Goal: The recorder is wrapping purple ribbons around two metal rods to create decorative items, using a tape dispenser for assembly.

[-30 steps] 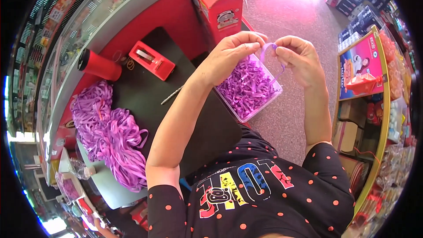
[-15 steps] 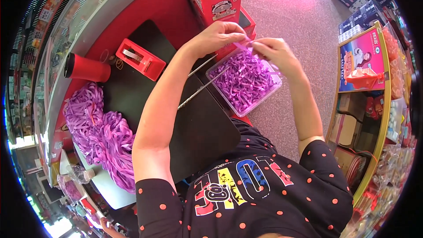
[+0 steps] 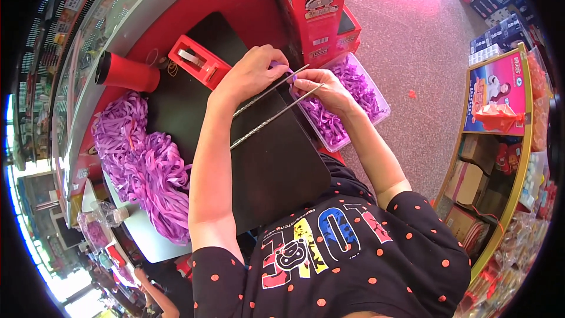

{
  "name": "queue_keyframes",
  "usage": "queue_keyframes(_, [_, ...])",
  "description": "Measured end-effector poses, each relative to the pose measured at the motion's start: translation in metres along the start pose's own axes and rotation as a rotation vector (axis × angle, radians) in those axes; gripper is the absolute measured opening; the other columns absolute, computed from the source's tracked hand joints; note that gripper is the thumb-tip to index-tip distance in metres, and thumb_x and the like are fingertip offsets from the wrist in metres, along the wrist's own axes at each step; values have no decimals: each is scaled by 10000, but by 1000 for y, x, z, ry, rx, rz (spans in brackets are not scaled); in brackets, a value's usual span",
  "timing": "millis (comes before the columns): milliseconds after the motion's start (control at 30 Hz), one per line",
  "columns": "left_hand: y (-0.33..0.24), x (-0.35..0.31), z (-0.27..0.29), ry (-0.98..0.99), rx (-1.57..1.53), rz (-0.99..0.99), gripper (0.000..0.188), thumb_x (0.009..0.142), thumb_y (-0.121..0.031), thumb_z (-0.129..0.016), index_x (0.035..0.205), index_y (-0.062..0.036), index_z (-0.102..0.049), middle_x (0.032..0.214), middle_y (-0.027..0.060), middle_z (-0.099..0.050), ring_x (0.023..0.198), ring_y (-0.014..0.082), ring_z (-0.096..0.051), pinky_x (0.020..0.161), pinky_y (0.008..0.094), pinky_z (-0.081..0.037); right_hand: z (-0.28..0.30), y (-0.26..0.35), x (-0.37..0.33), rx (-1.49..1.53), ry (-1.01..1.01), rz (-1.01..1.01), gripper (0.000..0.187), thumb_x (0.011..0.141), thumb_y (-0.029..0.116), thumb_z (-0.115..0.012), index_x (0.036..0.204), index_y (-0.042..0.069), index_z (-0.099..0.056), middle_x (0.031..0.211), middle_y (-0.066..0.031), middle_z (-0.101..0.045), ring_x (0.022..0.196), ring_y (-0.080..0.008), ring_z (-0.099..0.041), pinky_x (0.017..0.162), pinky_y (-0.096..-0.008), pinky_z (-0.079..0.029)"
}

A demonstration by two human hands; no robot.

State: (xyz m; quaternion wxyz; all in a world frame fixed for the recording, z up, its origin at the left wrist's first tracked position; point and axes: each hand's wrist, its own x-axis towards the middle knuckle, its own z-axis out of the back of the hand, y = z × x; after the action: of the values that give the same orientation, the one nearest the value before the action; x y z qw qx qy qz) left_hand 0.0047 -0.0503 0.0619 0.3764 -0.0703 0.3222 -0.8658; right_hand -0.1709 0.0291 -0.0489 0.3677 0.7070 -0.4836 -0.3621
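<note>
My left hand [image 3: 252, 78] is closed, pinching a thin purple ribbon [image 3: 290, 75] by the tips of two metal rods. My right hand [image 3: 326, 88] is closed on the same ribbon just to the right, beside the rod ends. Both rods, the nearer one [image 3: 271, 119] and the farther one [image 3: 259, 98], stick out past the edge of a black board [image 3: 259, 182] and look twisted along part of their length. Below my right hand, a clear plastic tub [image 3: 381, 112] holds many short purple ribbon pieces [image 3: 356, 88]. My fingers partly hide the ribbon.
A large heap of purple ribbon [image 3: 150, 171] lies left, near a red cup [image 3: 130, 72] with a black end and a red tape dispenser [image 3: 200, 62]. Red boxes [image 3: 315, 17] stand beyond the tub. Shelves [image 3: 471, 182] line the right; another person's arm [image 3: 156, 294] shows lower left.
Both hands have moved left and nearer, from above the tub to the rod tips, bringing the ribbon with them. The whole view has shifted slightly.
</note>
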Motion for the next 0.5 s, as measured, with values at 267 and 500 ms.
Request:
queue_keyframes(267, [6,23,-6,11,-123,23,261,857,-227,-574,949,3,-655,928,135,-622,931,241,-564,807,330,-445,12,2,0,-45,-209,161,265,883,226,-650,1033,7,-651,835,-3,-636,758,-64,-556,680,-198,-429])
queue_keyframes(500, [-13,7,0,-13,-49,-11,252,869,-219,-554,965,-7,-651,961,122,-615,988,264,-525,860,353,-427,14,12,-9,-82,-183,196,243,883,205,-646,1021,5,-652,838,-13,-644,756,-69,-576,669,-197,-447])
